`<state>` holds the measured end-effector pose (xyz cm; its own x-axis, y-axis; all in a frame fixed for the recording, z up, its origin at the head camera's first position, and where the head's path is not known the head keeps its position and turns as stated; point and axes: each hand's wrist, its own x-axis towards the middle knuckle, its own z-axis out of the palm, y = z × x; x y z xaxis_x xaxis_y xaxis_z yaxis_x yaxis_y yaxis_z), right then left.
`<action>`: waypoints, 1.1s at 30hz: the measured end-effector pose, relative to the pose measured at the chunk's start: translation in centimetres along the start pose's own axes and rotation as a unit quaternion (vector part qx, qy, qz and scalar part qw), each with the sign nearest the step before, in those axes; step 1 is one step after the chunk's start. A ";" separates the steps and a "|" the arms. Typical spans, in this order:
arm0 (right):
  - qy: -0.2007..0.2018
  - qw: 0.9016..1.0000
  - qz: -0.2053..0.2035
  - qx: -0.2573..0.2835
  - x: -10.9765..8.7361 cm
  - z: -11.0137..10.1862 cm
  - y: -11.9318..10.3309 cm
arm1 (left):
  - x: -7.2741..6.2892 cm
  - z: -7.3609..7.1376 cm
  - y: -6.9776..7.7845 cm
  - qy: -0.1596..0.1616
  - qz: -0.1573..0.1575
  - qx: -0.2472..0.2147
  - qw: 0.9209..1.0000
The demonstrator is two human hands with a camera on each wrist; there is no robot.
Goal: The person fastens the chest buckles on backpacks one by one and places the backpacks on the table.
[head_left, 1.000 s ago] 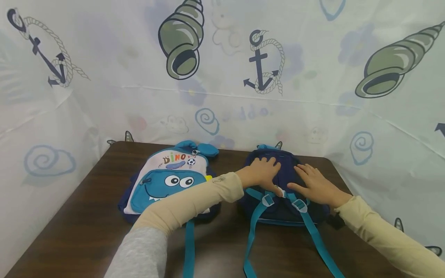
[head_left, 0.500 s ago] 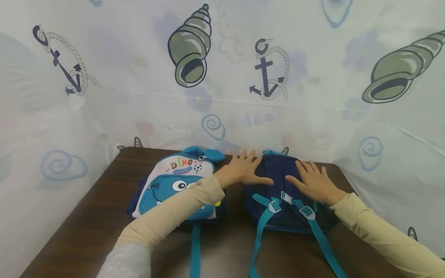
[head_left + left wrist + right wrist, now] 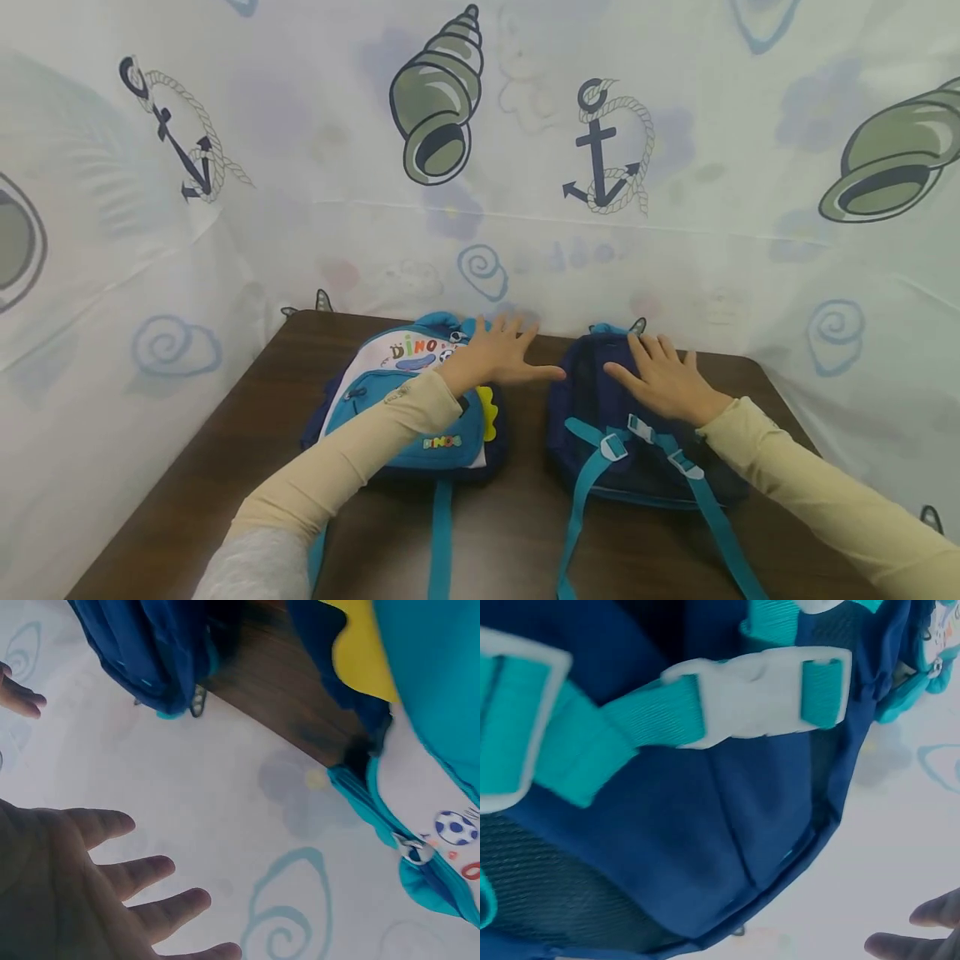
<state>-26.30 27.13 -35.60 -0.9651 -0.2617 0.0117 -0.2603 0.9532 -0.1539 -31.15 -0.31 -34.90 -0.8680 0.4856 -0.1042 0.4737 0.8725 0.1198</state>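
Note:
Two small children's backpacks lie on the table. On the left, the dino backpack (image 3: 442, 454) shows its white and teal front, with a yellow crest and a teal strap. The navy backpack (image 3: 581, 392) on the right lies back side up, its teal straps hanging toward me and a white buckle (image 3: 772, 694) fastened across them. My left hand (image 3: 491, 354), fingers spread, is above the upper right part of the dino backpack and hides some of its print. Over the navy backpack's upper right hovers my right hand (image 3: 667, 379), also with spread fingers. Both hands hold nothing.
The dark brown table (image 3: 255, 433) ends at the back and sides against a white curtain (image 3: 525, 275) printed with shells and anchors. Teal straps (image 3: 441, 533) trail over the table toward its front.
My left hand has lifted from the navy backpack's straps and moved left to the dino backpack. The right hand stays over the navy backpack. The head view has shifted slightly left.

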 end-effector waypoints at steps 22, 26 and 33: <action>-0.009 0.999 -0.048 -0.016 3.1 1.2 -5.2 | -1.9 0.2 -3.6 -0.001 -0.028 0.014 0.999; -0.009 0.998 -0.056 -0.013 3.8 1.3 -6.7 | -2.1 0.3 -4.3 -0.007 -0.036 0.012 0.999; -0.009 0.997 -0.072 -0.011 5.1 1.4 -8.9 | -2.8 0.2 -6.0 0.003 -0.051 0.008 0.999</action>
<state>-28.83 17.09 -35.51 -0.9172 -0.3981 0.0148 -0.3965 0.9088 -0.1299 -31.52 -6.93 -35.54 -0.9130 0.3933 -0.1082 0.3846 0.9184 0.0923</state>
